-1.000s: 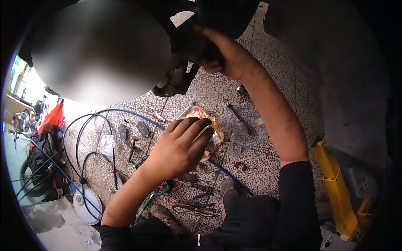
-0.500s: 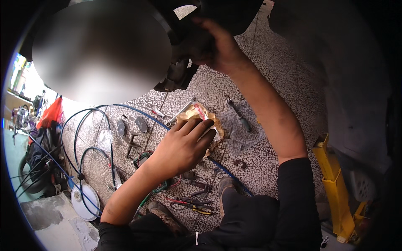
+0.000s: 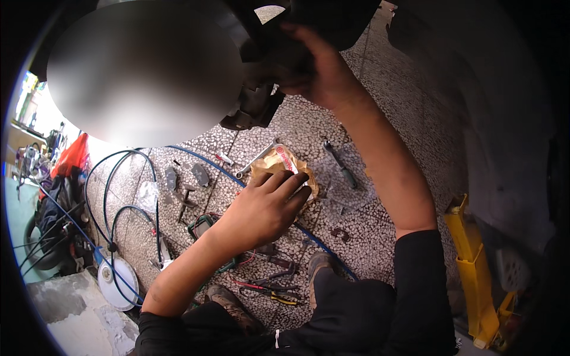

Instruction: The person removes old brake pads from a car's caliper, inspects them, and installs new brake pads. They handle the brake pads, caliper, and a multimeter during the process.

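At the top, my right hand (image 3: 332, 80) reaches up to a dark brake caliper (image 3: 282, 65) at the right side of a large round disc (image 3: 142, 77), whose surface is blurred. The fingers are closed round the caliper's edge, some hidden in shadow. My left hand (image 3: 265, 204) hangs in the middle, fingers loosely bent and slightly apart, with nothing seen in it. Beneath and beyond it on the floor lies a torn brown paper bag (image 3: 291, 161) with red and white print. A combination wrench (image 3: 256, 159) lies along the bag's left side.
On the speckled floor lie a ratchet (image 3: 340, 166) on clear plastic, two brake pads (image 3: 200, 174), pliers (image 3: 276, 285) and a blue hose (image 3: 326, 249). A yellow stand (image 3: 475, 267) is at right, with dark bodywork beyond. A white round reel (image 3: 117, 283) stands at left.
My right hand has shifted slightly to the right and down at the caliper. The left hand stays nearly in place, its fingers a little further right.
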Available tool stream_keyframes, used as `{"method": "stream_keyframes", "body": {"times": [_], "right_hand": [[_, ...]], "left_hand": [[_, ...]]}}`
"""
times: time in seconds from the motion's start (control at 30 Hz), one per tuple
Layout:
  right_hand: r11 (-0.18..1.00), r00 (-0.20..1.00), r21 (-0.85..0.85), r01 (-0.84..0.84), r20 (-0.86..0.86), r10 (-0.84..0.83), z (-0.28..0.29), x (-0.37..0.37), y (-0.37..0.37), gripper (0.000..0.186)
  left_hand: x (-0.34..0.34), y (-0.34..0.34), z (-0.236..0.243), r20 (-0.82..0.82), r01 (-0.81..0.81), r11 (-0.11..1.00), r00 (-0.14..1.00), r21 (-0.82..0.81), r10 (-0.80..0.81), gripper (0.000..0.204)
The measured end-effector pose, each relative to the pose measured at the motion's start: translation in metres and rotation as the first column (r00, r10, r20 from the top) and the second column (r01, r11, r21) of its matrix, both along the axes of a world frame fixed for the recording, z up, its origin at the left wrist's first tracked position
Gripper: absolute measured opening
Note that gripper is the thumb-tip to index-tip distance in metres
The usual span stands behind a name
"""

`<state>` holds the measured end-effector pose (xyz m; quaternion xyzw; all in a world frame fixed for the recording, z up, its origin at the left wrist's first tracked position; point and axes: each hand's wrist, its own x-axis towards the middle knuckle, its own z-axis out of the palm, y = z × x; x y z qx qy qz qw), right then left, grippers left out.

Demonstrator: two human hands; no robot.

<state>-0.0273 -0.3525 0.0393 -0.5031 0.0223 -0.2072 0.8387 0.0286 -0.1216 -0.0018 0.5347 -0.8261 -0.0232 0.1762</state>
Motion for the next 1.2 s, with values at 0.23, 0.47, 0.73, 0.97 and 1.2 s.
{"method": "stream_keyframes", "body": {"times": [0.23,0.47,0.73,0.97,1.2], "right_hand": [[0.999,0.999,0.012,0.048,0.009,-0.049,-0.002,0.005,-0.003,0.038],[0.977,0.977,0.065,0.205,0.05,-0.208,0.001,0.014,0.01,0.032],[0.976,0.98,0.098,0.196,0.025,-0.199,0.001,0.012,0.013,0.031],[0.988,0.992,-0.09,-0.123,-0.042,0.12,0.008,-0.003,-0.011,0.033],[0.99,0.99,0.047,0.131,-0.059,-0.128,0.008,0.003,0.01,0.024]], "left_hand": [[-0.001,-0.001,0.003,0.001,-0.011,1.0,1.0,-0.014,0.011,0.034],[0.003,0.0,-0.006,-0.006,-0.023,0.999,1.0,0.039,0.023,0.037],[0.004,0.0,-0.003,0.003,-0.024,0.998,1.0,0.052,0.024,0.038],[0.005,0.001,-0.001,0.02,-0.018,0.999,1.0,0.052,0.017,0.039],[0.004,0.001,0.0,0.022,-0.033,0.997,0.999,0.073,0.032,0.033]]}}
